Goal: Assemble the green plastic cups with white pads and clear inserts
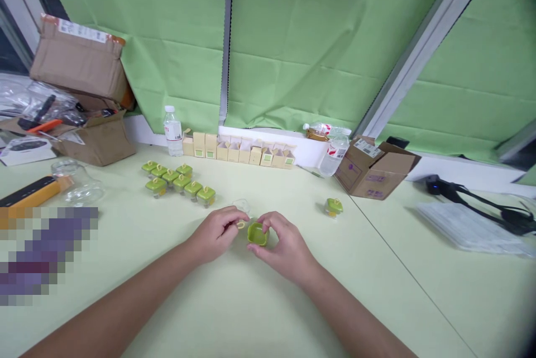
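Note:
In the middle of the table, my right hand [282,238] grips a green lid [257,234] by its edges, its hollow underside turned toward me. Just left of it, my left hand [218,234] pinches a small pale yellow loop [240,225], held apart from the lid. A clear small cup [242,206] stands right behind my hands, partly covered by my left fingers. Several small clear jars with green lids and yellow loops [181,182] are grouped behind my left hand. One more lidded jar [334,207] sits alone to the right.
Along the wall stands a row of small cream boxes [238,150], flanked by a water bottle [173,132] and another bottle [334,154]. Cardboard boxes [100,137] [368,171] stand at both sides. A clear glass vessel [79,185] lies left; a black headset [473,199] rests right.

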A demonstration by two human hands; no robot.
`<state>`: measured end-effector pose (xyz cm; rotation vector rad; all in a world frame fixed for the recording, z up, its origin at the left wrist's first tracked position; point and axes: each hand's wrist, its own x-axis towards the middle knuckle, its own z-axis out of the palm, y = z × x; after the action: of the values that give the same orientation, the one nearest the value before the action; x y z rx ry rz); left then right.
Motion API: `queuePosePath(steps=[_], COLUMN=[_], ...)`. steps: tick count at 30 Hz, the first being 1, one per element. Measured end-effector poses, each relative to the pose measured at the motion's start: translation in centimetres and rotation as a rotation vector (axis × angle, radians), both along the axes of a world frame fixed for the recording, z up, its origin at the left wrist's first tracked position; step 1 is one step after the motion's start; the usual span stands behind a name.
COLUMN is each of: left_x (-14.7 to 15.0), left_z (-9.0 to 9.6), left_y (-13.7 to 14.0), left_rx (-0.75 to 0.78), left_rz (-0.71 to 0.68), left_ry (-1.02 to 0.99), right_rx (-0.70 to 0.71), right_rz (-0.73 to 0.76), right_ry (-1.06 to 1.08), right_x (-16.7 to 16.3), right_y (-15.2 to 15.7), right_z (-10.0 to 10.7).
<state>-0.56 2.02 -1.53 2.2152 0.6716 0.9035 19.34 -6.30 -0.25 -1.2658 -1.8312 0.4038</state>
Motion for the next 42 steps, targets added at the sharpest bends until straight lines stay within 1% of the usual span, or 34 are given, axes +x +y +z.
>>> queuePosePath(steps=[5,10,14,17,21,25,29,32,39,42], left_x=[0.0,0.2,0.2,0.2,0.0,0.0,0.0,-0.1,-0.1,-0.2], left_z=[-0.2,-0.4,-0.3,-0.5,-0.9,-1.0,-1.0,-1.1,-1.1,-1.2], left_y=[0.3,0.2,0.2,0.4,0.7,0.9,1.1,1.2,1.2,1.3], left_rx=[-0.001,-0.044,-0.059,-0.06,-0.068,-0.078,-0.065,-0.064,-0.065,-0.048], left_rz=[0.032,0.039,0.048,0.065,0.088,0.109,0.124,0.136,0.133,0.132], left_ry=[0.015,0.005,-0.001,0.004,0.024,0.033,0.017,0.012,0.031,0.045], right_rx=[0.05,0.073,0.097,0.079,0.087,0.13,0.17,0.166,0.151,0.151], right_rz=[0.04,0.059,0.098,0.084,0.072,0.079,0.02,-0.023,-0.042,-0.085], right_ry=[-0.101,-0.172,-0.268,-0.291,-0.301,-0.279,-0.226,-0.2,-0.214,-0.213], right_x=[-0.2,-0.4,-0.5,-0.3,-0.1,0.1,0.7,1.1,1.0,1.1], right_y=[0.3,0.8,1.1,1.2,1.2,1.2,1.2,1.3,1.3,1.4], right_z=[-1.0,-1.9,-2.0,-1.9,-1.7,-1.2,-0.9,-1.0,-1.4,-1.5])
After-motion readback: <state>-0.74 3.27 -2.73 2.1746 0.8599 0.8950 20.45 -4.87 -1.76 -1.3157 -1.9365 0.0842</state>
